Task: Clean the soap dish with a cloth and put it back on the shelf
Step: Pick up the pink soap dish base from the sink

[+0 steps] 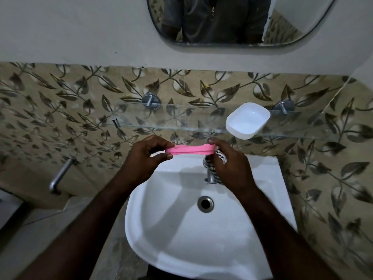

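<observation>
I hold a flat pink soap dish part (189, 149) edge-on above the back of the sink. My left hand (148, 156) pinches its left end. My right hand (227, 158) grips its right end together with a striped cloth (221, 156) that hangs bunched under the fingers. A white soap dish tub (247, 120) stands on the glass shelf (161, 118), to the right and a little beyond my hands.
A white sink (201, 229) with a metal drain (205, 203) lies below my arms. Its tap (210, 174) is partly hidden behind my right hand. A second metal tap (60, 174) juts from the leaf-patterned wall tiles at left. A mirror (238, 21) hangs above.
</observation>
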Demonstrator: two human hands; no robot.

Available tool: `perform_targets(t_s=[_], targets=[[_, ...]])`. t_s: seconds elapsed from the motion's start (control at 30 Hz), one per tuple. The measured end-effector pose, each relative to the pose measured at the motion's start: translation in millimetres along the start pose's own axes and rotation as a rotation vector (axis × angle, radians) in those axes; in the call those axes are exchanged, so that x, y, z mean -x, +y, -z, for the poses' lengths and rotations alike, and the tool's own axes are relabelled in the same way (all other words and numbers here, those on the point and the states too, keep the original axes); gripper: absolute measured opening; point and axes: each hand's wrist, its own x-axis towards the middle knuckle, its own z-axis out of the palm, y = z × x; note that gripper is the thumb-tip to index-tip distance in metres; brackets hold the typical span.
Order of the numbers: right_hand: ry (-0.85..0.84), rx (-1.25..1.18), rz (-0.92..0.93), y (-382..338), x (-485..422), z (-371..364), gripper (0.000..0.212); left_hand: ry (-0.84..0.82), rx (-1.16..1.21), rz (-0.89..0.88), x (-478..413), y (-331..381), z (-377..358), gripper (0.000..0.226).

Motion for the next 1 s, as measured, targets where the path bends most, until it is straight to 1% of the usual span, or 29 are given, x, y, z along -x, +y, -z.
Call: perform_targets(t_s=[0.1, 0.17, 0.2, 0.27, 0.33, 0.37, 0.43, 0.47, 0.53, 0.67, 0.83, 0.93, 1.0], targets=[[-0.016, -0.041, -0.018, 1, 1, -2, 0.03, -0.017, -0.021, -0.023, 4, 3, 2, 0.037], [-0.052, -0.048, -0.012, -1, 1, -1, 0.027, -0.013, -0.016, -0.048, 5, 4, 3, 0.036], [-0.067, -0.058, -0.01, -4, 1, 1, 0.028, -0.008, -0.02, -0.068, 6, 5, 4, 0.032], [-0.004, -0.068, 0.032, -6, -1, 3, 0.036, -0.001, -0.045, -0.103, 5, 9, 7, 0.022], [0.032, -0.05, 0.08, -7, -4, 4, 0.039, 0.005, -0.151, -0.158, 3, 10, 8, 0.023], [0.004, -0.046, 0.076, -7, -6, 4, 0.038, 0.013, -0.18, -0.164, 3, 9, 7, 0.026], [-0.036, -0.044, 0.071, -5, -7, 5, 0.033, 0.035, -0.127, -0.13, 3, 7, 6, 0.031], [-0.012, -0.055, 0.089, -4, -6, 6, 0.034, 0.051, -0.117, -0.137, 3, 6, 5, 0.03], [0.031, -0.063, 0.095, -2, -7, 6, 0.035, 0.073, -0.184, -0.188, 2, 6, 1, 0.025], [0.051, -0.07, 0.07, 1, -4, 4, 0.034, 0.072, -0.248, -0.215, 1, 4, -3, 0.02], [0.051, -0.071, 0.03, 5, -2, 2, 0.032, 0.037, -0.169, -0.163, -4, 0, -6, 0.024], [0.106, -0.107, 0.027, 1, 0, 1, 0.033, 0.044, -0.146, -0.159, -7, 0, -8, 0.025], [0.097, -0.108, 0.011, 1, -1, 1, 0.031, 0.052, -0.142, -0.163, -7, -2, -10, 0.024]])
